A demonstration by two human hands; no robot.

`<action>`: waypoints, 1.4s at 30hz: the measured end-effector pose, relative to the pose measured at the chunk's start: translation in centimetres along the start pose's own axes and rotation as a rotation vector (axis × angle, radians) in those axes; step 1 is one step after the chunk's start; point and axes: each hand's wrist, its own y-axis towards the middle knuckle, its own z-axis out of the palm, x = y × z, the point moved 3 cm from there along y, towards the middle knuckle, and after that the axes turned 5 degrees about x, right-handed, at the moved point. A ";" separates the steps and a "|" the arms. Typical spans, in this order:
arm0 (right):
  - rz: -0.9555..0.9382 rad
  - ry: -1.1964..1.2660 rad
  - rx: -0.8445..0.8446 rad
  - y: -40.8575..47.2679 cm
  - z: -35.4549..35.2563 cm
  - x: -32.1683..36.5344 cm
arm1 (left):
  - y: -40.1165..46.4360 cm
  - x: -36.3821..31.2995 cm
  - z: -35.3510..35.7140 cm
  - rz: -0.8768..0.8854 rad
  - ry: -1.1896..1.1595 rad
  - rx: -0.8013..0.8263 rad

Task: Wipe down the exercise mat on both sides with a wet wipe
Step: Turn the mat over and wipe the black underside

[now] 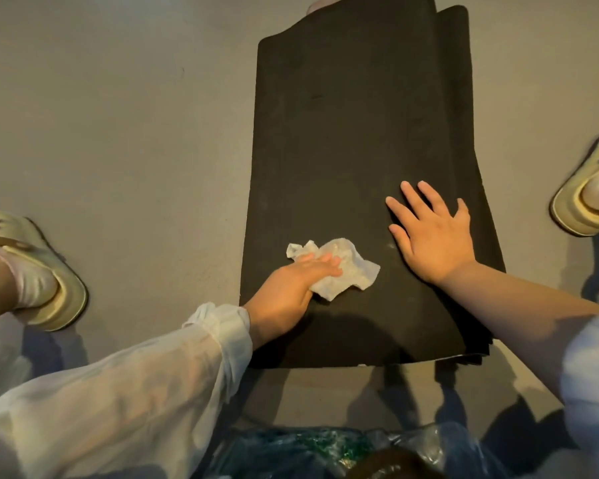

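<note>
Black foam makes up the exercise mat (343,140), which runs from the top centre of the frame down to the lower centre across a grey floor (118,115). Its surface is dull and lightly scuffed, and no brand, label or writing can be read on it. Along the right edge more dark layers show beneath the top one, so the mat lies folded or stacked on itself; how many layers there are cannot be told.

One crumpled white wet wipe (339,267) lies on the mat in the lower middle of the frame. The left hand (291,288), coming in from the lower left in a sheer white sleeve (135,368), lies on the wipe with its fingers stretched over the near part, pressing it onto the foam; the thumb is hidden, so whether it pinches the wipe cannot be told. The right hand (433,233) rests flat on the mat just right of the wipe, fingers spread and straight, holding nothing, and not touching the wipe.

Two pale sandals are in view: one sandal (45,267) at the left edge and a second sandal (585,202) at the right edge, both on the floor beside the mat. Crinkled bluish plastic (325,447) fills the bottom centre.
</note>
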 end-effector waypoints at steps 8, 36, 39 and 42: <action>-0.047 0.005 -0.001 -0.5 -0.8 1.8 | 0.2 -0.3 -4.7 -0.117 -0.107 -0.692; -0.054 0.044 -0.036 -0.4 -0.3 1.8 | -7.1 0.1 2.1 0.234 0.397 0.465; -0.172 0.213 -0.087 -0.7 -1.1 0.1 | -6.3 -1.3 -0.5 0.352 0.353 0.340; -0.288 0.334 -0.146 -2.0 -1.5 -2.4 | -3.0 -1.6 -5.3 0.365 0.331 -0.086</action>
